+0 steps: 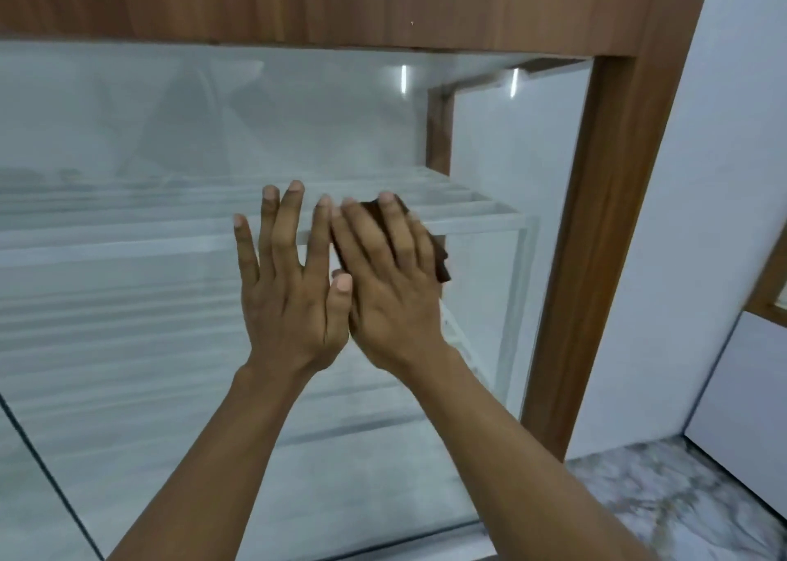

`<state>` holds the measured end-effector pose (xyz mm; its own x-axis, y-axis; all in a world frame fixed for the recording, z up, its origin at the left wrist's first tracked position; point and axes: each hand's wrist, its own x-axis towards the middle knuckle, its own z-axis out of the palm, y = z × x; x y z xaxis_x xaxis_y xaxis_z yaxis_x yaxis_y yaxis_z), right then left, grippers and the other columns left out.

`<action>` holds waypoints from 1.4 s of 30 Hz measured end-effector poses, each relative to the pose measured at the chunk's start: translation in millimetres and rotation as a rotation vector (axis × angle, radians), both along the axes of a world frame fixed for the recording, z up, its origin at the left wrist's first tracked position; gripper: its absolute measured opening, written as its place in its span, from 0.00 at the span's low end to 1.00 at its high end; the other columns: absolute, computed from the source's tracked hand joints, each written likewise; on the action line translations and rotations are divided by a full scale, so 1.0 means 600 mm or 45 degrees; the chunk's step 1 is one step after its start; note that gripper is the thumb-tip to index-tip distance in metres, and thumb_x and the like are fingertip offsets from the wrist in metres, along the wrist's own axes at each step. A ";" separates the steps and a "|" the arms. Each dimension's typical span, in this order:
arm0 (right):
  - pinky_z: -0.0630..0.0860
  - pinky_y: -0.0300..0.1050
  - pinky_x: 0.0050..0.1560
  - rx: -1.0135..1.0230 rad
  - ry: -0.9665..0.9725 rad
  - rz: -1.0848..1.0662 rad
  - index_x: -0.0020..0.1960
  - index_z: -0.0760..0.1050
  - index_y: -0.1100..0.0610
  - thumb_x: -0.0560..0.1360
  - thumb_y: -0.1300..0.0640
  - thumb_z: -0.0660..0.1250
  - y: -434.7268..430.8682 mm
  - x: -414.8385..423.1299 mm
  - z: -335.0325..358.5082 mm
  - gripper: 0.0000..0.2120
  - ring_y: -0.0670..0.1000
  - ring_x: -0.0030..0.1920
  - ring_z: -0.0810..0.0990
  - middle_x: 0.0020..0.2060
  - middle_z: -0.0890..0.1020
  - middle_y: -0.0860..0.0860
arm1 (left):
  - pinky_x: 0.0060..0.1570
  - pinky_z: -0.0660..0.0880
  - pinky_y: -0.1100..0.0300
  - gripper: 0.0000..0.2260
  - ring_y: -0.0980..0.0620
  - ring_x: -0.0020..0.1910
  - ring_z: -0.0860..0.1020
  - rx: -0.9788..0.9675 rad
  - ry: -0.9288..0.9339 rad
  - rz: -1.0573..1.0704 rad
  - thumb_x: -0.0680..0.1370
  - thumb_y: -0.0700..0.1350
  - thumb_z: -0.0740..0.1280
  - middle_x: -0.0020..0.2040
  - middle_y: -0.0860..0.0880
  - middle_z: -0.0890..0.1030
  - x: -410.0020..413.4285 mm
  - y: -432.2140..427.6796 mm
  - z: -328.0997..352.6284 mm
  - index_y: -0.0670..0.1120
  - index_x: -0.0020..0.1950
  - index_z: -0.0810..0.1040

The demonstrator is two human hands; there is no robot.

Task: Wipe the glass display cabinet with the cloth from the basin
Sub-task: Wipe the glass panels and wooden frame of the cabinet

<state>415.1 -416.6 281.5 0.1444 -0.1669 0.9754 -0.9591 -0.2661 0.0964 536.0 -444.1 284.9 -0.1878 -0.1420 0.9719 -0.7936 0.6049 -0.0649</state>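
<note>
We note our right hand [394,292] pressing a dark cloth [438,258] flat against the cabinet glass [149,305]; our left hand [289,296] rests beside it, fingers spread, grasping nothing.

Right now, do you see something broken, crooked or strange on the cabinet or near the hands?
Nothing stands out. The right hand presses a dark cloth flat on the glass pane, and the left hand lies open beside it. The wooden frame looks straight and whole. The glass appears hazy, with no crack visible.
</note>
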 end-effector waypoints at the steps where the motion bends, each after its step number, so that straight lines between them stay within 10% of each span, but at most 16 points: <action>1: 0.56 0.57 0.79 0.028 0.124 0.023 0.77 0.65 0.58 0.81 0.57 0.60 0.003 0.009 -0.018 0.25 0.57 0.79 0.58 0.76 0.68 0.53 | 0.80 0.44 0.41 0.29 0.35 0.80 0.55 -0.011 0.012 -0.026 0.84 0.53 0.45 0.79 0.36 0.59 0.003 -0.001 -0.002 0.37 0.79 0.61; 8: 0.56 0.57 0.79 -0.162 -0.468 -0.349 0.77 0.65 0.58 0.84 0.53 0.55 0.019 -0.171 0.015 0.22 0.62 0.78 0.60 0.76 0.68 0.60 | 0.80 0.45 0.41 0.29 0.42 0.82 0.50 0.005 -0.099 -0.010 0.84 0.55 0.42 0.79 0.38 0.58 0.016 0.000 -0.054 0.39 0.79 0.60; 14: 0.52 0.58 0.80 0.016 0.081 -0.151 0.78 0.63 0.55 0.83 0.52 0.58 0.005 -0.040 -0.132 0.25 0.58 0.81 0.54 0.79 0.62 0.53 | 0.80 0.48 0.40 0.29 0.36 0.80 0.55 -0.050 -0.046 0.065 0.84 0.54 0.43 0.79 0.37 0.59 0.021 -0.006 -0.085 0.39 0.79 0.62; 20: 0.56 0.65 0.77 -0.104 -0.500 -0.366 0.78 0.61 0.61 0.84 0.51 0.53 0.014 -0.165 -0.118 0.26 0.64 0.79 0.55 0.78 0.62 0.61 | 0.79 0.49 0.39 0.29 0.34 0.80 0.56 -0.092 -0.025 0.087 0.84 0.53 0.43 0.79 0.36 0.60 0.017 -0.009 -0.104 0.38 0.79 0.63; 26: 0.53 0.58 0.80 0.080 0.229 -0.082 0.80 0.61 0.54 0.82 0.55 0.58 0.012 -0.029 -0.249 0.26 0.58 0.81 0.53 0.80 0.58 0.53 | 0.80 0.50 0.40 0.29 0.37 0.81 0.55 -0.078 0.042 0.039 0.84 0.53 0.42 0.79 0.36 0.60 0.016 -0.004 -0.184 0.38 0.79 0.63; 32: 0.54 0.63 0.78 -0.147 -0.476 -0.255 0.80 0.60 0.57 0.84 0.56 0.56 0.008 -0.152 -0.231 0.25 0.62 0.80 0.53 0.79 0.60 0.57 | 0.80 0.48 0.42 0.29 0.37 0.81 0.54 -0.103 -0.016 0.008 0.84 0.53 0.42 0.79 0.37 0.59 0.026 -0.008 -0.254 0.39 0.79 0.62; 38: 0.55 0.58 0.80 -0.039 0.153 -0.055 0.79 0.62 0.56 0.83 0.56 0.58 0.002 -0.004 -0.460 0.25 0.57 0.81 0.54 0.79 0.63 0.53 | 0.81 0.47 0.44 0.27 0.39 0.82 0.53 -0.129 0.067 -0.067 0.82 0.48 0.46 0.80 0.38 0.59 0.019 -0.004 -0.363 0.40 0.80 0.61; 42: 0.54 0.60 0.79 -0.148 -0.436 -0.270 0.79 0.62 0.55 0.83 0.54 0.54 0.013 -0.163 -0.506 0.25 0.58 0.81 0.52 0.80 0.61 0.53 | 0.81 0.46 0.45 0.28 0.41 0.82 0.53 -0.099 0.021 -0.041 0.83 0.51 0.43 0.81 0.39 0.58 0.026 -0.004 -0.510 0.41 0.80 0.60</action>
<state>317.2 -408.8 -22.1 -0.2171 -0.0443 0.9751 -0.9734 -0.0656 -0.2197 551.5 -446.4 -21.4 -0.1753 -0.0603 0.9827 -0.7750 0.6240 -0.1000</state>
